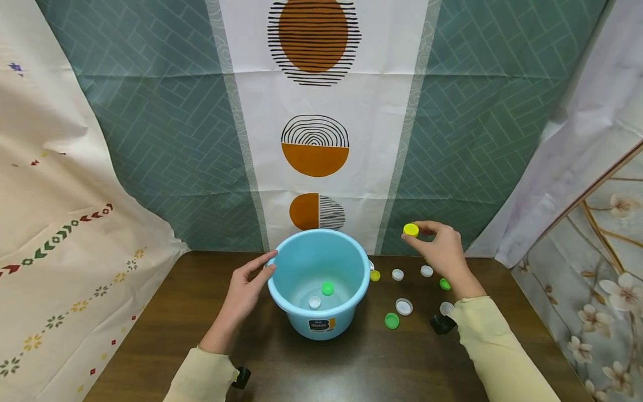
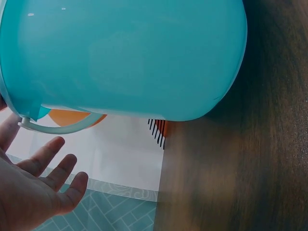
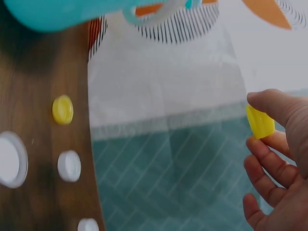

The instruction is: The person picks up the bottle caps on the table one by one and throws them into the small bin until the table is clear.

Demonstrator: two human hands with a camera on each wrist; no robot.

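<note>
A light blue bucket [image 1: 321,321] stands upright on the table, with a green bottle cap [image 1: 327,288] and a white bottle cap [image 1: 315,302] on its bottom. My left hand [image 1: 245,290] holds the bucket's rim at the left with thumb and index finger; the other fingers [image 2: 60,171] spread loosely below the handle [image 2: 62,129] in the left wrist view. Raised above the table to the right of the bucket, my right hand [image 1: 444,251] pinches a yellow bottle cap [image 1: 411,230] between thumb and fingers. That cap [image 3: 260,122] also shows in the right wrist view.
Right of the bucket lie several loose caps: a yellow one [image 1: 375,276], white ones [image 1: 398,274], a larger white one [image 1: 404,306] and green ones [image 1: 392,320]. A patterned cloth [image 1: 321,100] hangs behind the brown table [image 1: 211,312]; a floral panel [image 1: 593,290] borders its right side.
</note>
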